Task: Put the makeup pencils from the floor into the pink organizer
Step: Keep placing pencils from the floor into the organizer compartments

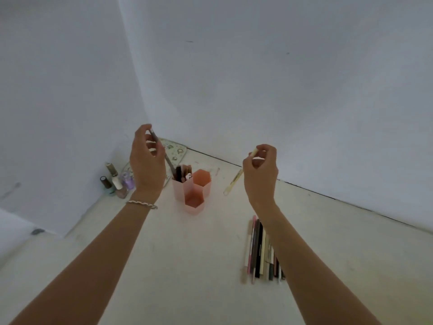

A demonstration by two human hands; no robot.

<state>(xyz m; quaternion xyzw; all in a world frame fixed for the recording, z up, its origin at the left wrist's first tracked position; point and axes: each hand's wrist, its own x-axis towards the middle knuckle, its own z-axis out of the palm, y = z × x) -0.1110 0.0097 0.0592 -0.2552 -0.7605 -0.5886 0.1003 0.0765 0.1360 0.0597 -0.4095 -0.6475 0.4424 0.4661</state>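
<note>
The pink organizer (187, 195) stands on the floor with three hexagonal cups; the tallest, back-left cup holds several pencils. My left hand (146, 163) pinches a grey pencil (164, 156) at its top, its lower end dipping into that tall cup. My right hand (261, 174) is raised to the right of the organizer, holding a pale yellow pencil (233, 182) that hangs down and to the left. Several more makeup pencils (260, 250) lie side by side on the floor under my right forearm.
Nail polish bottles (117, 181) stand by the left wall. A patterned pouch (174, 148) lies in the corner behind the organizer. White walls close in on the left and back. A small pale item (218, 170) lies near the back wall.
</note>
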